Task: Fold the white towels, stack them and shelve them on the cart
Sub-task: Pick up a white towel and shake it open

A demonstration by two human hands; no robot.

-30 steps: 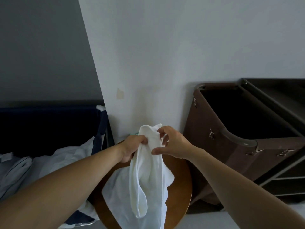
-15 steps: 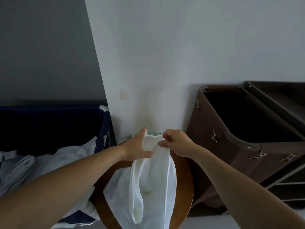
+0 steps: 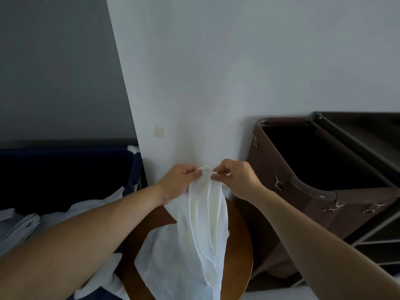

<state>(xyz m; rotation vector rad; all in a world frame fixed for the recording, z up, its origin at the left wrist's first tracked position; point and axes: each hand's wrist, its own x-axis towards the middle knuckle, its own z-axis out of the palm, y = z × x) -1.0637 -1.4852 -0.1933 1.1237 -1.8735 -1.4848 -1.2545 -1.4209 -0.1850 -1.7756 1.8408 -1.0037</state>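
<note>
**Both hands pinching the top edge of one towel**

So here's where we're at. Our left hand (image 3: 180,180) and right hand (image 3: 236,178) are up in front of the plain white wall (image 3: 216,72), nearly touching each other. Both have hold of the top edge of a thin white cloth towel (image 3: 205,230).

The left hand's fingers are curled in tight, with the thumb clamping the fabric against them. The right hand has a finer grip: thumb and fingertips squeezed on the corner, with the rest of the fingers curled under. Neither hand is loose at all.

The towel hangs straight down from that pinch in long soft folds. It drapes over a round brown wooden table (image 3: 240,245) and runs out of the bottom of the shot. There's a flatter white patch spread on the tabletop to the left, and we can't tell if it's the same towel or another one.

The dark brown cart (image 3: 378,245) is off to the right, well apart from the towel. It has a brown fabric bag (image 3: 303,213) clipped onto its frame. On the left there's a navy blue fabric bin (image 3: 65,169) with rumpled white linens (image 3: 71,217) spilling out of it.
</note>
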